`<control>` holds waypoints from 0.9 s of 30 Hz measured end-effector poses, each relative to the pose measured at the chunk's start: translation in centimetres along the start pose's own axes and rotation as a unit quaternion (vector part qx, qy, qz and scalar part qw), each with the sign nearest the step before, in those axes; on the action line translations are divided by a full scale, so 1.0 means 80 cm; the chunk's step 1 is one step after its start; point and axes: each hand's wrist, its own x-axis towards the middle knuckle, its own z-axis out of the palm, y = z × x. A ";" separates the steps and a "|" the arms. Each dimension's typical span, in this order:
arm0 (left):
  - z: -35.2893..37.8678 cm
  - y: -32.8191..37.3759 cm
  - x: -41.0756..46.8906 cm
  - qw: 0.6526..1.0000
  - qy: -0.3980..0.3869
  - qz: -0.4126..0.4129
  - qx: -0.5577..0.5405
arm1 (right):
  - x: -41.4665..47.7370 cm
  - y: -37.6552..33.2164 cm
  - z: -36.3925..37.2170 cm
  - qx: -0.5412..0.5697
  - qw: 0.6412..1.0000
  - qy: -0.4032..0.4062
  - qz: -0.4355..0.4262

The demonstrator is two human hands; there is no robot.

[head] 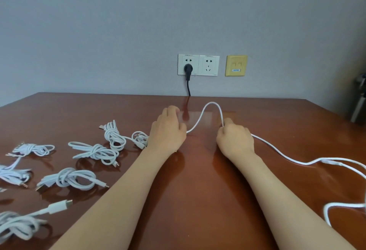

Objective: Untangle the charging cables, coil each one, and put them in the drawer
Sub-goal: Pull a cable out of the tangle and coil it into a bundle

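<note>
- Plainly, the white cable is the one being worked. It rises in a short arch off the bench between the two hands, and each foot of the arch goes down into a hand.
- The left hand lies palm down with its fingers curled. The cable comes out at its thumb side. The pinch itself is hidden under the back of the hand, so I judge it a grip rather than see one.
- The right hand has its fingers clenched round the cable, which enters at the top of the fist and leaves at its outer side.
- What the next move turns on is that all the loose length lies to the right of the right hand. It runs along the bench toward the right edge and curls back in a loop near the lower right corner. No slack shows left of the left hand.
- The right hand is therefore nearer the slack and would likely draw it in, while the left hand anchors the start of the coil.
- Near the right edge the run seems to fork. I cannot tell whether that is a second cable or the same one doubled back, but it could snag.
- The coiled bundles lie to the left, one just beside the left wrist.
- No drawer is in view.
</note>
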 end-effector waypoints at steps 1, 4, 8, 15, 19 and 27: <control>0.000 0.003 0.000 1.000 -0.001 0.011 -0.010 | 0.002 0.001 0.001 0.029 0.999 0.010 0.010; 0.002 0.006 0.000 0.999 -0.011 0.044 -0.030 | 0.006 0.002 0.002 0.113 0.992 0.054 0.020; 0.005 0.006 0.003 0.992 -0.035 0.040 -0.117 | 0.006 -0.002 0.000 0.236 0.964 0.120 -0.012; 0.005 0.027 0.008 0.925 -0.035 0.012 -0.379 | 0.009 -0.010 0.006 0.366 0.920 0.117 -0.073; 0.003 0.032 0.006 0.848 -0.113 -0.012 -0.518 | 0.010 -0.011 0.007 0.393 0.914 0.044 -0.087; 0.004 0.034 0.003 0.829 -0.119 -0.061 -0.543 | -0.002 -0.018 0.007 0.336 0.926 -0.097 -0.141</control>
